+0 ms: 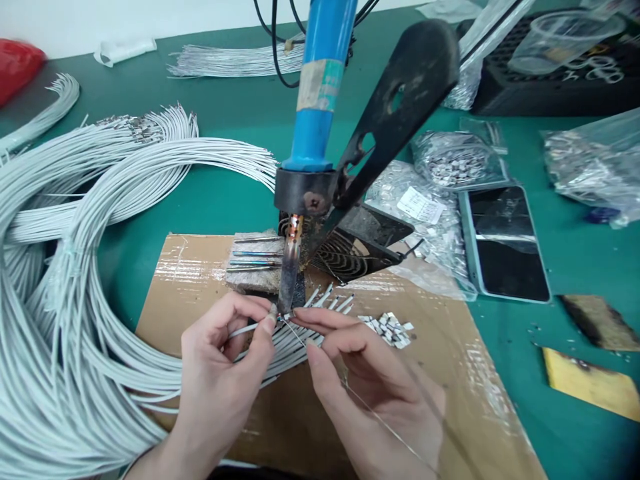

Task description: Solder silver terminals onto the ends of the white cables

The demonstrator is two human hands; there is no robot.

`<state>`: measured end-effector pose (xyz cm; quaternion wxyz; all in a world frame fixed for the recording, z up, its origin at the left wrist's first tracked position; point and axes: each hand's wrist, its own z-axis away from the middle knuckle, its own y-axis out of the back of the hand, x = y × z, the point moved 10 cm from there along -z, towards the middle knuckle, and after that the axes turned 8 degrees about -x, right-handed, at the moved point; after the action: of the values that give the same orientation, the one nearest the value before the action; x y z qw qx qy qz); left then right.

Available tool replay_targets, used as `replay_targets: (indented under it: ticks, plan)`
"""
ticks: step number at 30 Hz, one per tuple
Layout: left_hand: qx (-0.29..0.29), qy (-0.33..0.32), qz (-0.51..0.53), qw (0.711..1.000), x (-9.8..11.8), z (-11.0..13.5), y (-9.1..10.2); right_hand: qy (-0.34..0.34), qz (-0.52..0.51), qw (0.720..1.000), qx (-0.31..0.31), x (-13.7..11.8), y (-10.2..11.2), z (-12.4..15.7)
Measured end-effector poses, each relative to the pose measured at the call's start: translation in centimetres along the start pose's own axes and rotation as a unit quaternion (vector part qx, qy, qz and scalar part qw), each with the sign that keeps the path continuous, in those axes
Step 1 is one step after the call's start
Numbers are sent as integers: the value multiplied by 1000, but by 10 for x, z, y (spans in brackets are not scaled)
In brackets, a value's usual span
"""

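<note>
My left hand pinches the end of a white cable between thumb and fingertips, right under the tip of a blue-handled soldering iron. The iron is clamped upright in a black metal bracket, tip down. My right hand is closed around a thin solder wire, whose end runs up to the cable end. Its fingertips are also at a tiny white piece there; whether they grip it, I cannot tell. Under the hands lie more white cables on a cardboard sheet. Small white pieces are heaped on the right.
Large coils of white cable fill the left. Behind the iron sit a small black fan and a pad with metal rods. Plastic bags of small parts, a phone and a yellow sponge lie right.
</note>
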<state>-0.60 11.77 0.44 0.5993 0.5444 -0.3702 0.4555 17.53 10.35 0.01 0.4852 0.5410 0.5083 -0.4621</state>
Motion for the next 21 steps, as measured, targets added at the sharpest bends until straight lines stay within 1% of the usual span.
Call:
replay_targets:
  ticks: [11, 14, 18, 21]
  plan:
    - [-3, 8, 14, 1000, -1, -2, -2, -10, 12, 1000, 22, -2, 4, -1]
    - [0, 10, 10, 1000, -1, -2, -2, -8, 6, 1000, 19, -3, 2, -1]
    - [-5, 8, 7, 1000, -1, -1, -1, -13, -14, 999, 35, -2, 4, 0]
    - [-11, 13, 11, 1000, -2, 0, -1, -11, -14, 1000, 24, -1, 3, 1]
